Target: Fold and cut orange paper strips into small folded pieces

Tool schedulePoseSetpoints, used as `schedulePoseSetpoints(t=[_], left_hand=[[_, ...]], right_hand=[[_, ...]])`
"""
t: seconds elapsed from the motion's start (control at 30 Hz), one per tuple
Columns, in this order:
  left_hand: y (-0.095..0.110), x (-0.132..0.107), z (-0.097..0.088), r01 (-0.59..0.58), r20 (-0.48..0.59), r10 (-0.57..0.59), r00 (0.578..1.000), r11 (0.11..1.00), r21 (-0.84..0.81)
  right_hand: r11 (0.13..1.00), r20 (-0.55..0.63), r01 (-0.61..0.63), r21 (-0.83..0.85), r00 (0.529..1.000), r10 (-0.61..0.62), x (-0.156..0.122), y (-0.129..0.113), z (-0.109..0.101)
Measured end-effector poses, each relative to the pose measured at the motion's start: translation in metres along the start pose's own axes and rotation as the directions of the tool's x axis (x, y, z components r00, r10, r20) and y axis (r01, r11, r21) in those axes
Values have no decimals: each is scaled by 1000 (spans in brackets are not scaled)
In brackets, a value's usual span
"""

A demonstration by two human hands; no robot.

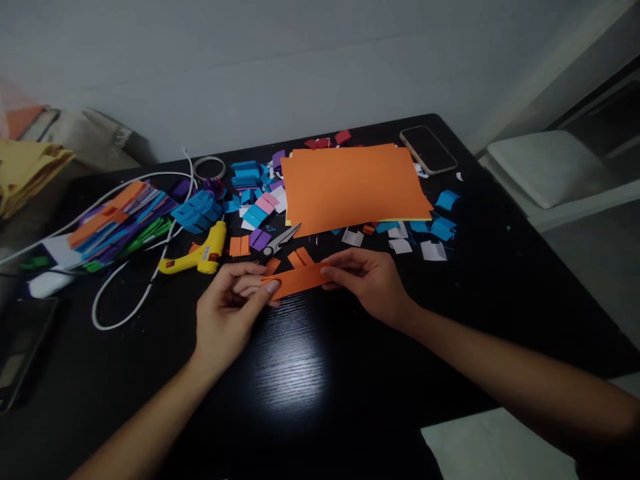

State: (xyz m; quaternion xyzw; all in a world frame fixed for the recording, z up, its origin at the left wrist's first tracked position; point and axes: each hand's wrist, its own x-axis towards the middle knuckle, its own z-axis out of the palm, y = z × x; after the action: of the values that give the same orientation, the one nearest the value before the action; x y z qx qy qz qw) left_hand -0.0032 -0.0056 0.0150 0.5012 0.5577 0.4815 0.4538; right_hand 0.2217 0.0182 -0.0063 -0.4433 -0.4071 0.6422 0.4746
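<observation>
An orange paper strip (300,281) is stretched between my two hands, above the near part of the black table. My left hand (227,307) pinches its left end, thumb on top and fingers behind. At the other end, my right hand (370,283) grips the strip between thumb and fingers. Just beyond the strip lie small folded orange paper pieces (301,257) and a pair of scissors (281,243) with its blades pointing right. A yellow glue gun (200,253) rests left of the scissors, near my left hand. Large orange sheets (355,187) are stacked behind my hands.
Folded blue paper pieces (199,211) and bundled coloured strips (127,220) lie at the left beside a looping white cable (100,325). White paper scraps (433,251) are scattered right of centre. A phone (428,149) lies near the table's far right corner.
</observation>
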Motion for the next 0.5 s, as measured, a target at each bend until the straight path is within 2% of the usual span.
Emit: schedulePoseSetpoints(t=[0.07,0.27,0.5], left_hand=[[0,1,-1,-19,-6,19,1000,1000,18],[3,5,-6,151,22,-151,988,989,11],[3,7,-10,145,-4,-145,989,986,83]], right_hand=[[1000,2,12,-5,1000,-12,0,0,0],[999,-4,39,-38,999,-39,-1,0,-1],[998,6,45,-36,999,-45,0,-1,0]])
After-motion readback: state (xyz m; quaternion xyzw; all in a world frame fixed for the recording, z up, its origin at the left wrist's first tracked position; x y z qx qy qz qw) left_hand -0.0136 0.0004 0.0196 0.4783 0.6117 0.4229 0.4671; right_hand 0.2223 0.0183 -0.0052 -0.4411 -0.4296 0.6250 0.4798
